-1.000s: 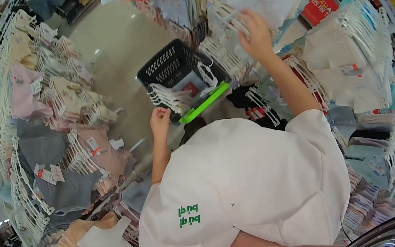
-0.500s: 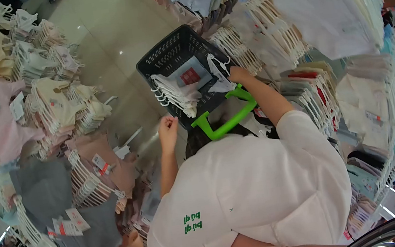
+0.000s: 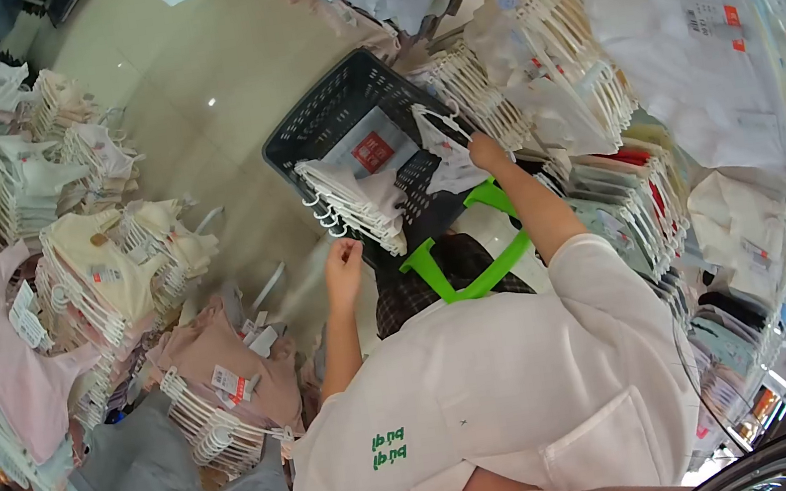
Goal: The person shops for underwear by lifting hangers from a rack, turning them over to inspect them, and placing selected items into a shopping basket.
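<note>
1. Nearest, at the bottom of the frame, is the wearer's white top (image 3: 491, 372). The basket's green handle (image 3: 484, 285) lies folded down against it, with dark plaid cloth (image 3: 396, 305) showing below the basket.
2. The left hand (image 3: 342, 261), left of centre, has its fingers drawn together just beside the hanger hooks (image 3: 334, 226). Whether it grips one cannot be told.
3. The right hand (image 3: 488, 152), right of centre, is curled at the basket's right edge, by the end of a white hanger (image 3: 441, 120). Whether it grips hanger or rim is hidden.
4. The dark basket (image 3: 305, 122) sits mid-frame. It looks like stiff, perforated plastic, best carried by the handle or steadied at the rim.
5. Inside, toward the left hand, lies a bundle of white garments (image 3: 361, 198), its hooks poking over the edge. The cloth should be light and limp and the hangers stiff; gathering the hooks together would keep the bundle from fanning out.
6. Toward the right hand lies a single white garment (image 3: 450, 165) on its hanger. It looks soft, so the hanger is the surer hold.
7. Between them is a flat packet (image 3: 384, 131) with a red label.
8. Beyond, pale floor (image 3: 196, 132) reaches the upper left; hanging clothes crowd both sides, including a large white garment (image 3: 672, 15) at upper right.
</note>
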`<action>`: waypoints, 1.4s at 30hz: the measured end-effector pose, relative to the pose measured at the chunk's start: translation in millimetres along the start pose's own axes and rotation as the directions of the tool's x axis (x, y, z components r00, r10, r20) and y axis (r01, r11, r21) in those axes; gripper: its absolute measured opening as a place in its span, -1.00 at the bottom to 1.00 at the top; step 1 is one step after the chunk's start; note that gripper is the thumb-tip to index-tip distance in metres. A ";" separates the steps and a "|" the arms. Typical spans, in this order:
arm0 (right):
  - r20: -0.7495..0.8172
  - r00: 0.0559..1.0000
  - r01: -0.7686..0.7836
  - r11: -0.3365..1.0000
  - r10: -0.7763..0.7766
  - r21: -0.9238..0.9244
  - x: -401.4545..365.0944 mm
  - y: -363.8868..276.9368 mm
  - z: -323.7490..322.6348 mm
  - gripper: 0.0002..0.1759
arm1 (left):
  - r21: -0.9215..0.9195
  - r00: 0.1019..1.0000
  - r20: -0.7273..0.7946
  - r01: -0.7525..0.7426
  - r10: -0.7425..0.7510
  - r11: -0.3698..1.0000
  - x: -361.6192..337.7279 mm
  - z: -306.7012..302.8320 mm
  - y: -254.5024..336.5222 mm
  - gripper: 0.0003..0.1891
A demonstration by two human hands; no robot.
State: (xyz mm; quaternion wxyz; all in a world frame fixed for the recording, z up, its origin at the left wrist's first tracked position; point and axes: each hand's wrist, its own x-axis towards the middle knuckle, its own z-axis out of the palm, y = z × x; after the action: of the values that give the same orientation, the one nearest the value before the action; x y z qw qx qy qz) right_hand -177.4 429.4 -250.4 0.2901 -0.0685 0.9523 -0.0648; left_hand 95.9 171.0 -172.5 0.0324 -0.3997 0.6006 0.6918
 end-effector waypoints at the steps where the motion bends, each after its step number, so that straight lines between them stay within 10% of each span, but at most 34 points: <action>1: -0.019 0.999 0.042 0.999 -0.042 0.032 -3.1 -2.5 -13.0 -0.79 | 0.014 0.999 0.020 -0.025 0.025 1.000 4.6 -0.2 8.1 -0.89; 12: -0.117 0.784 0.614 0.734 -0.610 0.291 -164.2 -49.1 -226.0 -0.77 | 0.244 0.779 0.303 -0.620 0.548 0.746 31.5 15.9 184.2 -0.06; 14: -0.152 0.787 0.599 0.679 -0.598 0.424 -192.9 -28.8 -251.7 -0.77 | 0.267 0.722 0.332 -0.689 0.607 0.674 10.0 35.6 219.3 -0.15; 16: -0.187 0.792 0.574 0.606 -0.581 0.552 -224.4 -4.9 -276.7 -0.78 | 0.083 0.583 0.747 -0.559 0.320 0.825 -11.4 54.2 242.0 -0.34; 17: -0.278 0.789 0.605 0.616 -0.548 0.504 -238.3 6.0 -291.4 -0.78 | 0.147 0.696 0.684 -0.427 0.220 0.892 -27.5 63.3 242.4 -0.54; 24: -0.578 0.722 0.659 0.632 -0.380 0.408 -318.4 89.0 -346.7 -0.80 | -0.225 0.594 0.753 -0.172 0.283 0.959 -115.6 133.9 251.7 -0.64; 38: -0.664 0.644 0.724 0.585 -0.381 0.367 -381.8 143.9 -337.0 -0.77 | -0.203 0.662 0.697 -0.188 0.276 0.961 -154.8 176.7 228.8 -0.67; 42: -0.745 0.555 0.777 0.549 -0.370 0.307 -376.2 121.5 -361.3 -0.69 | -0.220 0.695 0.553 -0.410 0.459 0.885 -138.0 173.4 245.1 -0.73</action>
State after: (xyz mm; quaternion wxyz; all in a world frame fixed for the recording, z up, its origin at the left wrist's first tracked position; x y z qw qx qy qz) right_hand -82.2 642.2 231.7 -0.0640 -0.2752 0.8291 -0.4824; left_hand -28.2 311.9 99.4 0.0374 -0.0120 0.6092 0.7920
